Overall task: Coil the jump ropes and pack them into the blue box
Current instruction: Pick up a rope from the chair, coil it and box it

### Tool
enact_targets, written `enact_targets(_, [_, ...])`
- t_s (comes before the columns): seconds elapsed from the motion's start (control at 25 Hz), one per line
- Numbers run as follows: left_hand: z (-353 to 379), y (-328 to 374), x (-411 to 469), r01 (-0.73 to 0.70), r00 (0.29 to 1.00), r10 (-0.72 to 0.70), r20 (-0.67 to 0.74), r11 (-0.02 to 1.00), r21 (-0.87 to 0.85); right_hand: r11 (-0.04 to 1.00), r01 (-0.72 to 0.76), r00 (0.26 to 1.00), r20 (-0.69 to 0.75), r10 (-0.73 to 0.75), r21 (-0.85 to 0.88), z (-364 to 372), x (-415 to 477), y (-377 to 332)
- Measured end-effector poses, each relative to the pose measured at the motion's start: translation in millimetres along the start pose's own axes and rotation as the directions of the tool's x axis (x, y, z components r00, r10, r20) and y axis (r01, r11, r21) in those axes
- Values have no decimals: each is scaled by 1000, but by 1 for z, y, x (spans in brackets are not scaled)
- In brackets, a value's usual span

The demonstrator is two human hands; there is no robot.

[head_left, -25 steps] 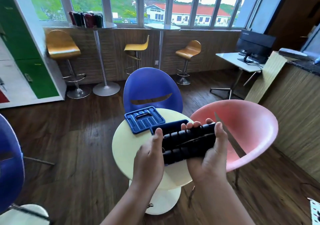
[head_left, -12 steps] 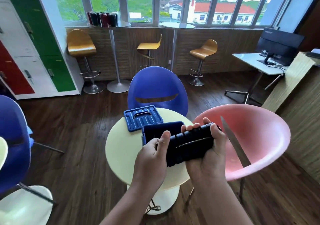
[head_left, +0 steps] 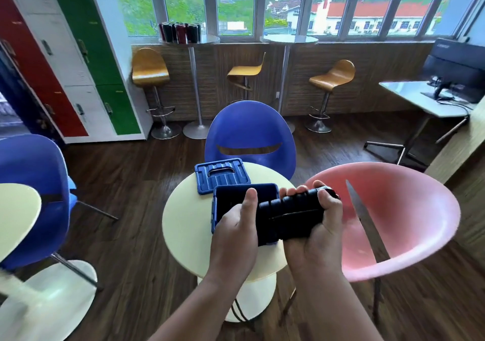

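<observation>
Left hand [head_left: 233, 233] and right hand [head_left: 317, 238] clamp the jump ropes [head_left: 288, 209] over the blue box [head_left: 219, 196] (centre frame); a slackening grip may uncoil them.

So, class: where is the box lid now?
Head view, centre: the lid lies on the table, just behind the box and before the blue chair.

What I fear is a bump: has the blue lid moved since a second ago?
No. The blue lid still overhangs the far-left edge of the round table.
</observation>
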State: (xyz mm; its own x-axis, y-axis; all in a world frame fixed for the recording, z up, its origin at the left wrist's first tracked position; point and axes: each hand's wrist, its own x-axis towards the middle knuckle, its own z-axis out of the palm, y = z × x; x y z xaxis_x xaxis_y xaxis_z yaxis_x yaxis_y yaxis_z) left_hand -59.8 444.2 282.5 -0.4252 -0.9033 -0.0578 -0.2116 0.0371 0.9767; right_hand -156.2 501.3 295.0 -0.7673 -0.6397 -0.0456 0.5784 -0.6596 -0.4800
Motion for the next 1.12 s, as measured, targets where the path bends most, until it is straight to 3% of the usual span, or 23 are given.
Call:
enact_targets(0.16, [-4,-1,11,-87,996,88,-32,996,29,1000,-18,998,55,18,1,-10,-6,4])
enact_targets(0.44, [-34,1,34,-99,995,98,-17,995,-5,993,-114,987,107,117,-37,-17,-23,38])
enact_targets(0.52, [-45,1,39,-97,995,97,-18,995,-8,993,-114,974,192,119,-35,-17,-21,42])
enact_targets(0.6, [-54,4,43,-103,995,103,-18,994,-27,966,-196,928,287,238,-166,-23,-15,55])
enact_targets(0.64, [-58,5,45,-114,993,113,-14,993,-40,908,-252,903,256,345,-336,-28,-13,66])
enact_targets(0.72, [-63,10,49,-128,992,129,13,990,-55,619,-266,786,206,583,-739,-44,-12,87])
enact_targets(0.8, [-67,10,53,-137,990,140,34,988,-73,343,-176,584,183,791,-923,-59,-13,101])
enact_targets(0.88, [-74,7,55,-146,988,149,33,986,-79,115,-146,557,14,830,-983,-72,-3,93])
enact_targets(1.0, [-86,-5,56,-124,992,126,24,990,-71,11,-232,608,-136,782,-973,-81,25,60])
enact_targets(1.12, [-94,-13,54,-139,990,138,-21,989,-57,38,-183,643,-90,760,-982,-68,40,26])
